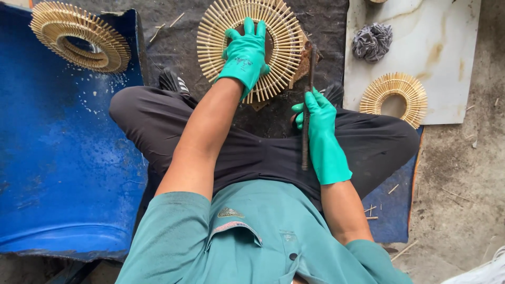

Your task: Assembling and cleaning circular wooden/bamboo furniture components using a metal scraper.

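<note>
Fingers of my left hand [245,52], gloved in green, lie spread and flat on the bamboo ring [250,44], pressing it onto the dark mat [310,21] just past my crossed legs [158,121]. My right hand [318,118] is closed round a thin rusty rod [307,105], held nearly upright, its upper end touching the ring's right edge near a brown backing piece [304,60]. To do this well, I judge that the left palm must hold the ring still while the rod works at the rim, with the grip firm and the tip kept clear of the left fingers. Two more rings lie apart: one on the blue sheet [52,158] to my left [79,37], one on the white slab [447,52] to my right [394,100], near a grey rag [372,41].
</note>
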